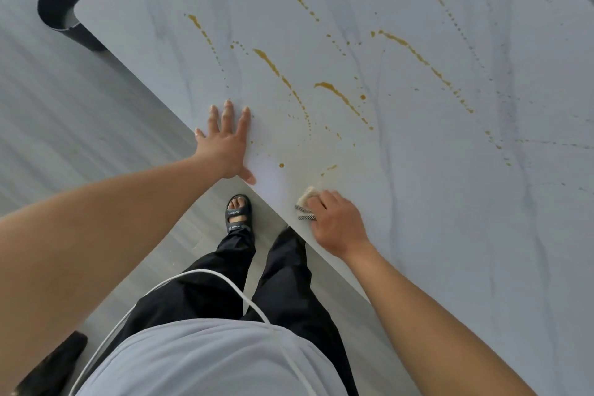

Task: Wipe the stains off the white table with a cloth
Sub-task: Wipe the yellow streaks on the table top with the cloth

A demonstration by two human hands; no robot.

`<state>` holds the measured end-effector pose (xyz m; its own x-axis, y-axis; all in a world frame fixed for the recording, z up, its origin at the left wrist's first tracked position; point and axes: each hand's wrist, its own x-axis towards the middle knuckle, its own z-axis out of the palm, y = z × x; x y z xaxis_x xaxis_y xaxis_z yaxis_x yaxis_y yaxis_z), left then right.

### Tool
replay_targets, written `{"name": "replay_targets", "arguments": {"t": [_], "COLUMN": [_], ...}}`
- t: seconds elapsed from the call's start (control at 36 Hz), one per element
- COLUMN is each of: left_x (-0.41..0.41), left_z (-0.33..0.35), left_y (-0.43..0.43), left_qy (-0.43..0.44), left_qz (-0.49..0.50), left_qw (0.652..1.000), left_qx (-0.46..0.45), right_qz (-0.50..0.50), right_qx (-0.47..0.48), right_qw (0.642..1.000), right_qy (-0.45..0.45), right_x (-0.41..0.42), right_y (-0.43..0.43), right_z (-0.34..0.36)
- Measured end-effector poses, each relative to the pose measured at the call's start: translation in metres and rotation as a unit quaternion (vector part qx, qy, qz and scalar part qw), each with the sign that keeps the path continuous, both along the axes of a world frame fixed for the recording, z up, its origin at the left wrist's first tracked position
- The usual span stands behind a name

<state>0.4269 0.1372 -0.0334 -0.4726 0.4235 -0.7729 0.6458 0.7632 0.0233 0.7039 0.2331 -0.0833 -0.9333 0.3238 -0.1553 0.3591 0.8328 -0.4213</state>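
The right hand (337, 222) lay near the table's (450, 219) front edge, its fingers curled down over a small pale cloth (309, 199) and pressing it to the top; a patterned strip of the cloth showed beside the knuckles. The left hand (225, 141) rested flat on the table by the same edge, fingers straight and spread apart. Brownish-yellow stains (340, 96) streaked the white marbled top beyond both hands, the nearest just above the cloth.

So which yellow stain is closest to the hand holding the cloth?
The short streak just beyond the cloth in the right hand. The round drop sits farther left; the long streaks lie deeper across the table.
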Motion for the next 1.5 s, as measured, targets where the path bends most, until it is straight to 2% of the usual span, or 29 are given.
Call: {"name": "replay_targets", "arguments": {"t": [0.06,0.14,0.17,0.22,0.33,0.39,0.44,0.56,0.81,1.03,1.17,1.22,1.25,1.28,1.31,1.39,1.44,1.47,1.5], "left_x": [-0.001,0.0,0.0,0.0,-0.002,-0.002,-0.001,-0.002,-0.003,-0.006,-0.008,-0.008,-0.01,-0.014,-0.016,-0.035,-0.051,-0.058,-0.064], "left_z": [0.0,-0.001,-0.001,-0.002,-0.003,-0.004,-0.004,-0.004,-0.008,-0.011,-0.013,-0.013,-0.013,-0.011,-0.012,-0.009,-0.006,-0.005,-0.004], "left_y": [-0.001,-0.001,-0.002,-0.002,-0.004,-0.005,-0.006,-0.007,-0.01,-0.016,-0.025,-0.029,-0.033,-0.037,-0.04,-0.049,-0.049,-0.049,-0.047], "left_qy": [0.0,-0.001,-0.002,-0.001,0.003,0.004,0.006,0.006,0.011,0.016,0.021,0.02,0.02,0.021,0.019,0.023,0.031,0.041,0.051], "left_qz": [-0.002,-0.002,-0.002,-0.004,-0.007,-0.007,-0.009,-0.011,-0.024,-0.042,-0.066,-0.079,-0.085,-0.094,-0.1,-0.099,-0.083,-0.076,-0.071], "left_qw": [1.0,1.0,1.0,1.0,1.0,1.0,1.0,1.0,0.999,0.998,0.996,0.994,0.993,0.991,0.99,0.988,0.988,0.988,0.988], "left_qx": [0.001,0.002,0.003,0.006,0.008,0.012,0.017,0.02,0.025,0.042,0.064,0.075,0.082,0.09,0.095,0.118,0.127,0.129,0.13], "right_qz": [-0.018,-0.181,-0.206,-0.189,-0.011,0.029,-0.03,-0.227,-0.181,-0.208,-0.257,-0.294,-0.331,-0.384,-0.442,-0.595,-0.646,-0.66,-0.67], "right_qx": [0.0,-0.01,-0.002,0.021,0.0,-0.013,-0.02,-0.016,0.022,0.023,-0.043,-0.118,-0.185,-0.265,-0.344,-0.513,-0.586,-0.607,-0.617], "right_qw": [1.0,0.983,0.978,0.982,1.0,0.999,0.999,0.974,0.983,0.978,0.965,0.947,0.924,0.884,0.829,0.612,0.463,0.405,0.363], "right_qy": [0.001,-0.007,-0.008,-0.006,0.024,0.019,-0.002,-0.02,0.004,0.022,-0.021,-0.046,-0.047,-0.033,-0.009,0.093,0.156,0.179,0.197], "right_x": [0.001,-0.002,-0.004,-0.004,0.0,-0.001,-0.004,-0.013,-0.013,-0.015,-0.024,-0.031,-0.036,-0.042,-0.046,-0.056,-0.057,-0.056,-0.055], "right_y": [0.003,0.006,0.004,-0.006,-0.028,-0.024,-0.014,-0.009,-0.065,-0.098,-0.116,-0.116,-0.115,-0.113,-0.111,-0.103,-0.095,-0.091,-0.086], "right_z": [0.0,0.001,0.001,0.0,0.001,0.0,0.001,0.004,-0.005,0.003,0.014,0.02,0.026,0.033,0.038,0.054,0.064,0.068,0.073]}}
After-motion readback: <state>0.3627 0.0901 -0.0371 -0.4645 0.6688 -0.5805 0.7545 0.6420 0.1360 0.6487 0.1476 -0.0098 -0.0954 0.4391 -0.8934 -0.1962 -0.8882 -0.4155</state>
